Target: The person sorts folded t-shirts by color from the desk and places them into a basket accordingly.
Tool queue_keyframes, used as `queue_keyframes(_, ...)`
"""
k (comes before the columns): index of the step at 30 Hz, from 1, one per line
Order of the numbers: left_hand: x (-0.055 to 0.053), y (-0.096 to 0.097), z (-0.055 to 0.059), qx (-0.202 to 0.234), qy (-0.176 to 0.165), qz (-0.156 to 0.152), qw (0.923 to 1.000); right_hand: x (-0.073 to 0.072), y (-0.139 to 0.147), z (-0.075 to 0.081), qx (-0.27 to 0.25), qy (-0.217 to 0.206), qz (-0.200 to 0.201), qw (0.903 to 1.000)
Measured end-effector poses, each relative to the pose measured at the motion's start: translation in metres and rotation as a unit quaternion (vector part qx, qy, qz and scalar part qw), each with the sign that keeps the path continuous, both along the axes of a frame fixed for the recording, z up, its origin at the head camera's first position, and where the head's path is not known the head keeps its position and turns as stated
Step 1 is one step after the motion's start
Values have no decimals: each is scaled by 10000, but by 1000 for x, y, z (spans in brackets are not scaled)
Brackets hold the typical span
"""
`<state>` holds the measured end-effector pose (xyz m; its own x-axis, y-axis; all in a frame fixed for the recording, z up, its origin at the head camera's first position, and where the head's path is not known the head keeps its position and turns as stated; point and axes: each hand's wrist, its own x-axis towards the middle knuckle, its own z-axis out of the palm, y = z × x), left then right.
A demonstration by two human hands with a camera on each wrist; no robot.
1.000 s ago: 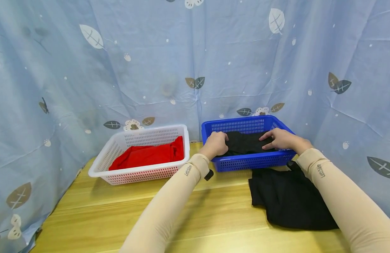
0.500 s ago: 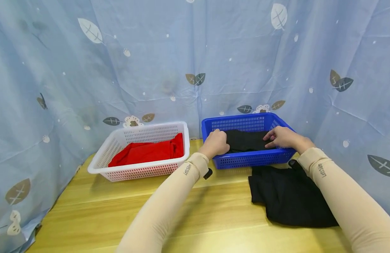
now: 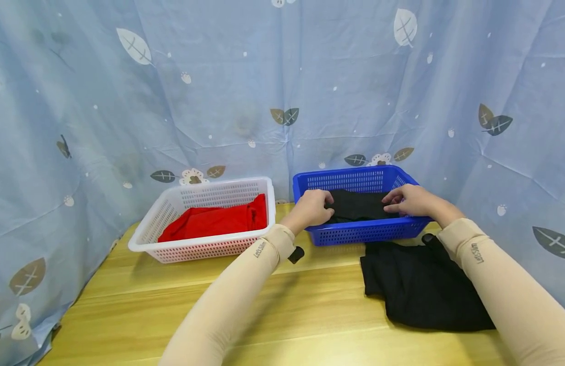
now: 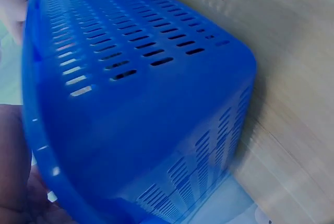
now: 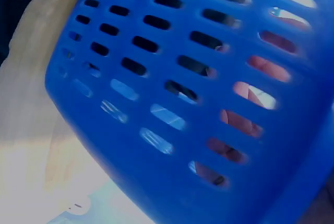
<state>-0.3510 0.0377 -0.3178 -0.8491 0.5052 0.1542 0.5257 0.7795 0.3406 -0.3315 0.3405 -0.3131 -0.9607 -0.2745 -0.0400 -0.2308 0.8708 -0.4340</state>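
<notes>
Left hand (image 3: 310, 207) and right hand (image 3: 416, 200), loosely spread, flank black cloth (image 3: 359, 204) in a slotted plastic basket (image 3: 362, 235).

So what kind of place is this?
Maybe a curtained-off corner for tidying clothes: a leaf-print curtain surrounds a wood-grain table, where a white basket holds red cloth and a blue basket holds black cloth.

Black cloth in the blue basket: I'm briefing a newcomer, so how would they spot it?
On the wooden table, find the blue basket, right of the white basket. Inside lies the black cloth. Being in a basket sets it apart from the loose black fabric on the table, its colour from the red cloth.
</notes>
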Motion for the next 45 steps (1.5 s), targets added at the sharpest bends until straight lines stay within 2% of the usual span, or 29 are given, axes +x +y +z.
queue_keyframes(5, 6, -8, 4, 482, -49, -226, 9986, 8, 0, 7, -148, 161, 73, 9997)
queue_keyframes(11, 18, -19, 9, 1022, -125, -510, 9934, 23, 2, 16, -241, 485, 153, 9984)
queue_keyframes(19, 42, -27, 12, 1538, -388, -888, 9833, 46, 6, 25, -170, 854, 57, 9962)
queue_keyframes(26, 66, -30, 12, 1621, -473, -1225, 9780, 75, 12, 28, -244, 1187, 16, 9926)
queue_keyframes(34, 88, -28, -1, 1618, -772, -1783, 9675, 112, 26, 21, -274, 1348, -124, 9904)
queue_keyframes(40, 103, -21, -17, 1239, -1298, -2014, 9629, 137, 42, 8, -164, 983, -179, 9949)
queue_keyframes(45, 107, -17, -34, 987, -1579, -1956, 9628, 154, 61, -9, 89, 605, -323, 9976)
